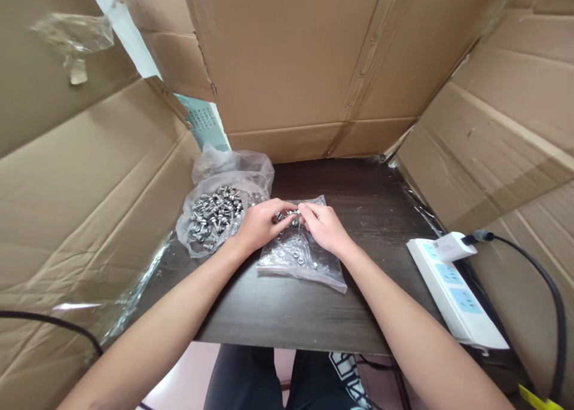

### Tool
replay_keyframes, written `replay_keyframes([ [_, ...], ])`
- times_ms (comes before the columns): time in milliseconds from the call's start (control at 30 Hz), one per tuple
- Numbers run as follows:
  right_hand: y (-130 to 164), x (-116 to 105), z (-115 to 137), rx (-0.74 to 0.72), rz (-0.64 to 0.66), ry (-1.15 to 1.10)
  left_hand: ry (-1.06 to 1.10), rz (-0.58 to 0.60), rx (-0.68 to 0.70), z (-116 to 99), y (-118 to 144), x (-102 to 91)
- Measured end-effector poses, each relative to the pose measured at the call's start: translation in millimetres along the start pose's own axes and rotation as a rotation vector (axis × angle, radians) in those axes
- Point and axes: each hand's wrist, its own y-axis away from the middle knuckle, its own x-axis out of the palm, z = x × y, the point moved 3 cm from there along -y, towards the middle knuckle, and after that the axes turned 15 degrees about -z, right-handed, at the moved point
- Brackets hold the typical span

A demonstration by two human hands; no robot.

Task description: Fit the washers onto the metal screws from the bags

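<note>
My left hand (260, 223) is closed, its thumb and fingers around a small shiny bolt (290, 212). Against the bolt's right end, the fingertips of my right hand (323, 223) are pinched together; what lies between them is too small to make out. Both hands are just above a clear zip bag (280, 265) that lies flat with several loose metal nuts (299, 258) in or on it. Left of my left hand, an open clear plastic bag (185, 230) holds a heap of metal bolts (217, 210). My fingers partly cover the small parts beneath them.
The dark wooden table (372, 219) is enclosed by cardboard walls (296, 57). At the right lies a white power strip (448, 290) with a plugged-in adapter (452, 247) and a black cable (545, 272). Another black cable (54, 319) runs at the left.
</note>
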Motion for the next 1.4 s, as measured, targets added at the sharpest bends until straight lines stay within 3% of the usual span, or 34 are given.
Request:
replay_keyframes([
  [1400,-0.7,0.1,-0.3,-0.027,0.03,-0.006,-0.011,0.011,-0.023,5.1,2.8,3.5],
])
